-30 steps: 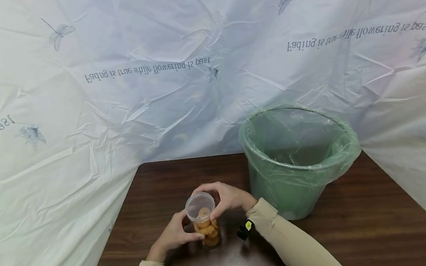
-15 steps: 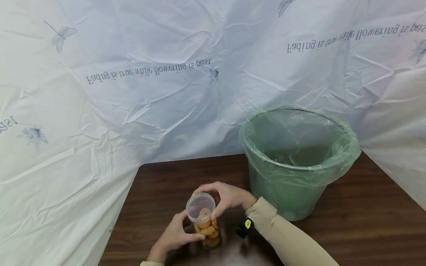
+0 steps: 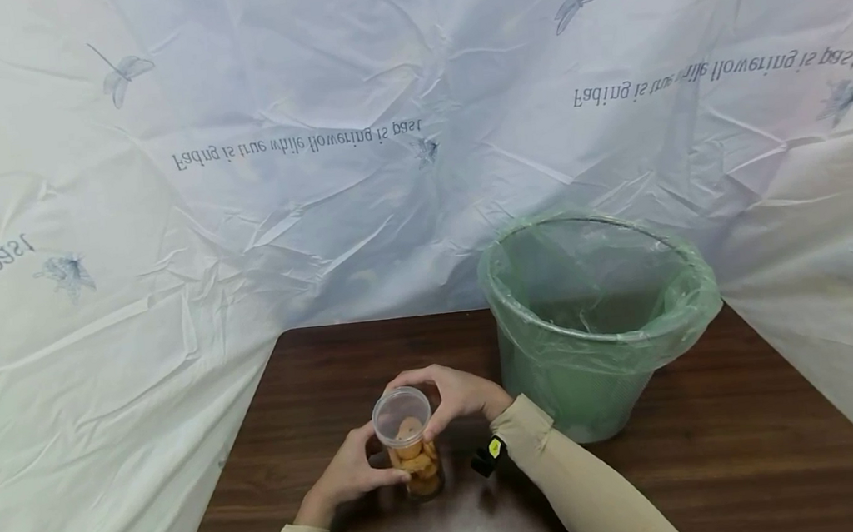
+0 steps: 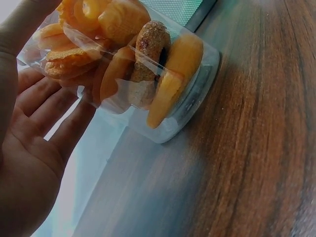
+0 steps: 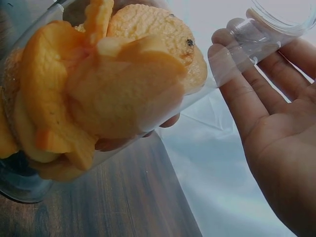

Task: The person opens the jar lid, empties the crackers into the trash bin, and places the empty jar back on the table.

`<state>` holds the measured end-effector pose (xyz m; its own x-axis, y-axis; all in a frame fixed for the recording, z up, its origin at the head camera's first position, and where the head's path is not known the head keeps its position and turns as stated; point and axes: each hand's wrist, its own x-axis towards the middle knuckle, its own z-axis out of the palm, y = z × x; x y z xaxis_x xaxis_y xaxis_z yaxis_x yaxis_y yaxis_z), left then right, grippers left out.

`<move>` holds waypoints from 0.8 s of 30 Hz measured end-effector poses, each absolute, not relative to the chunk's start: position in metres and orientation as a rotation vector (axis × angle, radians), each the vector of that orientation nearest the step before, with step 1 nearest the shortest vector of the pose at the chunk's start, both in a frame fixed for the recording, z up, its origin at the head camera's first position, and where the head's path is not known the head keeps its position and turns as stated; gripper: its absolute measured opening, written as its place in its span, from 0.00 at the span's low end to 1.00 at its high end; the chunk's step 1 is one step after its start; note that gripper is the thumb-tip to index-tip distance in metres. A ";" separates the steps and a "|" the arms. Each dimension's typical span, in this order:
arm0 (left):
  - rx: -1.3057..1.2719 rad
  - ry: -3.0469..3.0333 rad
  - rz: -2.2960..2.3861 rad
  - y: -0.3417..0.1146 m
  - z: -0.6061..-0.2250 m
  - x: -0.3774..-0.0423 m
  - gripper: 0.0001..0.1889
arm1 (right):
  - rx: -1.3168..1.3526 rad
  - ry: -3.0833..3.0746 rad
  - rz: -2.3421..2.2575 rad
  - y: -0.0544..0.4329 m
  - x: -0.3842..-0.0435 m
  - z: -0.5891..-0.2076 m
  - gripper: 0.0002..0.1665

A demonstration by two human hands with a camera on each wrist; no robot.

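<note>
Between the two hands stands a clear plastic jar (image 3: 402, 407) partly filled with orange-brown cookies (image 3: 415, 459). From the left side the left hand (image 3: 346, 470) grips the jar's body, its thumb across the near face. The right hand (image 3: 457, 395) holds the upper part by the round top, thumb on the near right and fingers round the far side. The left wrist view shows the jar's base (image 4: 205, 91) close to the wood, with cookies (image 4: 118, 64) stacked inside. In the right wrist view, the right hand's fingers (image 5: 242, 94) lie against the upper wall.
A green bin (image 3: 578, 379) lined with a thin green plastic bag (image 3: 672, 334) stands on the dark wooden table (image 3: 343, 356), behind and right of the hands. Printed white sheeting (image 3: 331, 198) hangs behind the table and along both sides.
</note>
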<state>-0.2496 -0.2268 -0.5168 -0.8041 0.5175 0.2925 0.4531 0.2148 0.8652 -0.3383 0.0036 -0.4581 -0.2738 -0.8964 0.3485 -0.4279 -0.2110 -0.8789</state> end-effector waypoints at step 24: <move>1.003 2.359 1.713 -0.228 -0.518 -0.251 0.33 | -1.552 1.607 -1.503 0.002 -0.339 -0.457 0.50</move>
<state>-0.2508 -0.2285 -0.5184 -0.7869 0.5300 0.3160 0.4646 0.1718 0.8687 -0.3393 0.0021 -0.4568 -0.2696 -0.8960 0.3529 -0.4118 -0.2240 -0.8833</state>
